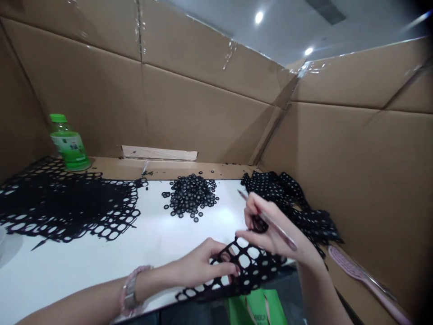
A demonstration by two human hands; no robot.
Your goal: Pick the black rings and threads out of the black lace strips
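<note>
Cardboard walls (203, 108) box in a white table (84, 271). The left hand (203, 266) grips a black rubber mesh (253, 266) at the table's near edge, fingers hooked through its holes. The right hand (270, 230) clasps a thin pick (275, 225) and a small black bit (259, 224). The mesh looks light and floppy, best held by its strands. A heap of small rings (191, 194) lies beyond.

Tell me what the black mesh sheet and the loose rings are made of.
The black mesh sheet looks like flexible rubber or soft plastic: matte, curving limply off the table edge. The loose rings look like the same matte black material, matching the mesh holes in shape, though the exact material can't be told.
</note>
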